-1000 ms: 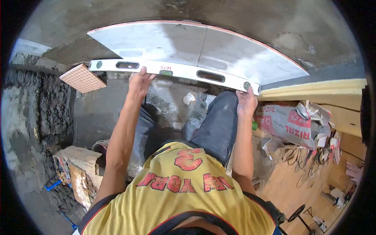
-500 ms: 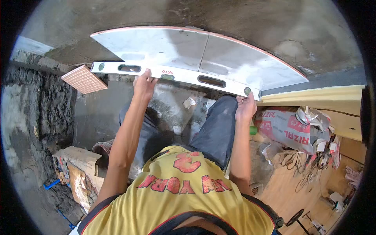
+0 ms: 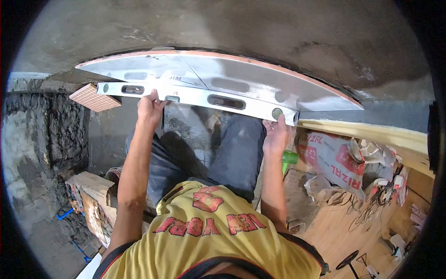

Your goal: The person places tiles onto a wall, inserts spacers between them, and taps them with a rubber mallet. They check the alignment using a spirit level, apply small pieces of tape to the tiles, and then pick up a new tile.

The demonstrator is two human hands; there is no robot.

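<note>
Spirit level: a long aluminium spirit level point(image 3: 197, 98) is held roughly horizontal, tilted slightly down to the right, against the lower edge of the tiles on the wall.
Left hand: the left hand point(image 3: 149, 108) is set under the level just right of its left hand slot; the fingers are curled up around the lower edge, gripping the bar.
Right hand: the right hand point(image 3: 275, 135) is placed at the level's right end, below the round vial; the fingers are pressed up against the bar's underside, holding it.
Wall tiles: two large glossy grey tiles point(image 3: 218, 76) are seen side by side on the wall, with a joint between them near the middle; a reddish edge runs along their top.
Wall: bare grey cement render point(image 3: 278, 32) is seen above the tiles.
Loose tile: a small tile with a gridded orange back point(image 3: 94, 97) is seen just beside the level's left end.
Green object: a green cylindrical object point(image 3: 289, 157) is seen just below the right hand; what it is cannot be told.
Cement bag: a printed sack with red lettering point(image 3: 335, 160) lies to the right, near crumpled paper.
Wooden plank: a pale plank point(image 3: 371, 135) runs along the right side, under the tiles' right end.
Left side: rough dark mortar point(image 3: 42, 135) and cardboard scraps point(image 3: 90, 195) are seen on the left.
Person: a yellow shirt with red lettering point(image 3: 209, 232) and dark jeans point(image 3: 232, 149) are worn.
</note>
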